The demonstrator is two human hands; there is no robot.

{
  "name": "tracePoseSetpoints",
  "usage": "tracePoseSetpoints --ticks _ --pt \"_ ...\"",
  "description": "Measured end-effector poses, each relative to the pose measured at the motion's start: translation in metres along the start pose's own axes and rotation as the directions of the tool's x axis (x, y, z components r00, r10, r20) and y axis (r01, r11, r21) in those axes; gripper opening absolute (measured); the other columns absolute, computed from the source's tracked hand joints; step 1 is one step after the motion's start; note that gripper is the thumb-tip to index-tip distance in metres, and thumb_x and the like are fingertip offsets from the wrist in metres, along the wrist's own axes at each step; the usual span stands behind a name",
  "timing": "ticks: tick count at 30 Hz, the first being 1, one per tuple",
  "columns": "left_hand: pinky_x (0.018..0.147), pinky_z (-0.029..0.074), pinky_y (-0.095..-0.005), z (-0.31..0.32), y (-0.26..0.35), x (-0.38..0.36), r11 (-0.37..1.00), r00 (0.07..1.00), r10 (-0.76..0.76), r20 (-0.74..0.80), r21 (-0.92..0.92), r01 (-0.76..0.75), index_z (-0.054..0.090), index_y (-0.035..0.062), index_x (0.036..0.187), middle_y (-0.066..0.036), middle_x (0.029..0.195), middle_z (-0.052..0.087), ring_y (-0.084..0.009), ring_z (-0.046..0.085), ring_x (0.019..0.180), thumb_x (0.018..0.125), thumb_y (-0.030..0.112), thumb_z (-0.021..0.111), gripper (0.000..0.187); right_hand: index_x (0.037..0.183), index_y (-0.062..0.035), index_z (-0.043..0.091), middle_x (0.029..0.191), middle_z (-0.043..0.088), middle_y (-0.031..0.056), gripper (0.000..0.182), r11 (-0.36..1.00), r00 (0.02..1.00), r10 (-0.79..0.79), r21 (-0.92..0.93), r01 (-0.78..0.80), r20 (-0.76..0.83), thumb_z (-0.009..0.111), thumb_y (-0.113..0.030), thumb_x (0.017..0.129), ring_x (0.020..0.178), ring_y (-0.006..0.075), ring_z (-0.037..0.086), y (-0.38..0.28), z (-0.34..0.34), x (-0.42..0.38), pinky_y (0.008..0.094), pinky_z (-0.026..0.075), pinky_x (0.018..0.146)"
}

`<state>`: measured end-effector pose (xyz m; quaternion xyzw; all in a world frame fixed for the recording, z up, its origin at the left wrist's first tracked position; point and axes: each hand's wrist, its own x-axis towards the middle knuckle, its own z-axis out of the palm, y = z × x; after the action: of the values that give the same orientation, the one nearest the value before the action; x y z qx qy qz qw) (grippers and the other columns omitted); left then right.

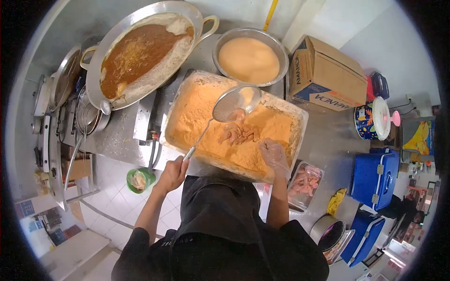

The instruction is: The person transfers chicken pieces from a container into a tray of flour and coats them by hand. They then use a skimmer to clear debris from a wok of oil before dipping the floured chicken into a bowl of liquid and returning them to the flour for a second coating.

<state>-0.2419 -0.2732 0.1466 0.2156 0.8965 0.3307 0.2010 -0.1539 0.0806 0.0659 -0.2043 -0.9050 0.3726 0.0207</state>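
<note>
My left hand [173, 174] is closed around the long handle of a wire mesh strainer [227, 108]. The strainer is tilted above a large clear tray [303, 122] of orange breading flour [194, 119]. Strips of raw meat [238, 134] lie heaped on the flour below the mesh, and a piece hangs at the strainer's lower edge. Low over the flour, to the right of the meat, is my right hand [273, 153] in a clear plastic glove. Its fingers are curled in; whether they hold flour cannot be made out.
Behind the tray stands a metal bowl [248, 56] of pale orange batter. A wide pan [145, 54] of bubbling brown oil is at the far left. A cardboard box [326, 72], a container of raw meat [305, 185] and blue coolers [375, 180] are to the right; a green container [140, 180] sits lower left.
</note>
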Motion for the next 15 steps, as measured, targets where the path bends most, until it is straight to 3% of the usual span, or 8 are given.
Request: tracePoseSetpoints --ticks 6,8,9,11,12,14,15 --pt "0.052 0.04 -0.0453 0.004 -0.001 -0.017 0.971 0.992 -0.126 0.023 -0.203 0.128 0.048 -0.0036 0.075 -0.027 0.059 0.051 -0.0453 0.052 0.056 0.095 0.02 0.046 0.031 0.079 0.0017 0.056 0.066 0.053 0.0226 0.028 1.0 1.0 -0.011 -0.023 0.011 -0.013 0.058 -0.026 0.085 0.059 0.0318 0.056 -0.003 0.003 -0.004 0.0414 0.043 0.056" --pt "0.05 0.041 -0.043 0.003 -0.004 -0.025 0.997 0.998 -0.061 -0.007 -0.05 0.061 0.048 -0.0041 0.073 -0.023 0.056 0.051 -0.0384 0.052 0.05 0.096 0.02 0.045 0.033 0.081 0.0014 0.057 0.067 0.053 0.023 0.029 0.998 0.999 0.037 -0.041 -0.036 0.012 0.058 -0.028 0.085 0.06 0.0323 0.056 -0.009 -0.003 -0.006 0.0417 0.043 0.057" --pt "0.05 0.041 -0.043 0.002 -0.002 -0.028 0.996 0.998 -0.066 -0.004 -0.053 0.066 0.048 -0.0041 0.073 -0.023 0.056 0.051 -0.0384 0.052 0.05 0.096 0.02 0.045 0.033 0.082 0.0011 0.058 0.067 0.054 0.0233 0.031 0.996 0.996 0.078 -0.057 -0.075 0.041 0.057 -0.029 0.085 0.061 0.0327 0.057 -0.014 -0.006 -0.007 0.042 0.043 0.057" --pt "0.049 0.042 -0.0387 0.0 0.003 -0.03 0.994 0.996 -0.083 0.03 -0.063 0.085 0.049 -0.0031 0.073 -0.016 0.052 0.051 -0.0271 0.052 0.046 0.097 0.023 0.043 0.036 0.083 0.0011 0.057 0.071 0.056 0.0241 0.032 0.991 0.991 0.11 -0.081 -0.104 0.077 0.057 -0.03 0.084 0.065 0.0354 0.058 -0.018 -0.009 -0.006 0.0429 0.044 0.061" --pt "0.049 0.042 -0.0387 0.0 0.003 -0.028 0.994 0.996 -0.087 0.03 -0.063 0.089 0.049 -0.0031 0.073 -0.016 0.052 0.051 -0.0271 0.052 0.046 0.097 0.023 0.043 0.036 0.084 0.0011 0.057 0.074 0.057 0.025 0.032 0.985 0.984 0.146 -0.103 -0.135 0.107 0.056 -0.031 0.084 0.07 0.0381 0.06 -0.019 -0.01 -0.006 0.0439 0.045 0.064" --pt "0.048 0.042 -0.0339 0.0 0.003 -0.018 0.935 0.976 -0.202 0.088 -0.28 0.218 0.05 -0.0012 0.073 -0.011 0.052 0.052 -0.0192 0.051 0.046 0.098 0.027 0.041 0.039 0.084 0.0011 0.057 0.073 0.057 0.0242 0.033 0.988 0.983 0.145 -0.078 -0.137 0.112 0.056 -0.031 0.084 0.069 0.0375 0.059 -0.018 -0.011 -0.005 0.0432 0.045 0.063" --pt "0.048 0.042 -0.0339 -0.001 0.006 -0.012 0.934 0.975 -0.203 0.091 -0.281 0.221 0.05 -0.0012 0.073 -0.011 0.052 0.052 -0.0192 0.051 0.046 0.098 0.027 0.041 0.039 0.084 0.0011 0.057 0.073 0.057 0.0234 0.033 0.989 0.983 0.141 -0.051 -0.136 0.115 0.056 -0.032 0.084 0.069 0.0369 0.059 -0.017 -0.011 -0.005 0.0426 0.045 0.063"
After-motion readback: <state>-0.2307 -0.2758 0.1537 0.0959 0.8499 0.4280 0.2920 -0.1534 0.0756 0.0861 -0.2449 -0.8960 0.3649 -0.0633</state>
